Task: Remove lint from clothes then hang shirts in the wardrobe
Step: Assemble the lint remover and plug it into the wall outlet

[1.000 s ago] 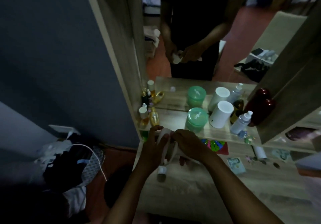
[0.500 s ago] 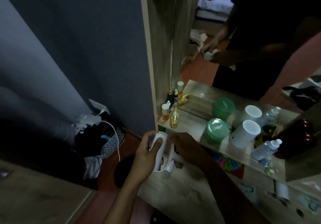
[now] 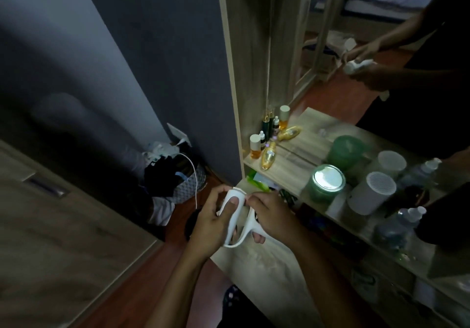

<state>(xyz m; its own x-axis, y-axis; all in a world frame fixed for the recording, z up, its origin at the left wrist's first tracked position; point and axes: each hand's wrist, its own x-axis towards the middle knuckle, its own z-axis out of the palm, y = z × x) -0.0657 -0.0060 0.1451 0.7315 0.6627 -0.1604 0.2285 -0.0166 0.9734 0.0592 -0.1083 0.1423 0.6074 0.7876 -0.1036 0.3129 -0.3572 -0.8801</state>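
A white lint remover (image 3: 235,215) with a loop handle is held over the left end of a wooden dressing table (image 3: 269,266). My left hand (image 3: 211,226) wraps its body, thumb along the front. My right hand (image 3: 272,217) grips the handle side, fingertips at the top edge of the device. No shirt shows in my hands. The mirror (image 3: 356,47) shows the same hands and device from the front.
On the shelf under the mirror stand small amber bottles (image 3: 255,147), a green jar (image 3: 326,182), a white cylinder (image 3: 371,192) and clear bottles (image 3: 396,223). A heap of clothes with a white cable (image 3: 175,175) lies on the floor by the blue wall. A wooden cabinet (image 3: 50,226) stands at left.
My view swung left and up, revealing more wall and the clothes heap. The lint remover came up off the table and now sits upright in both hands.
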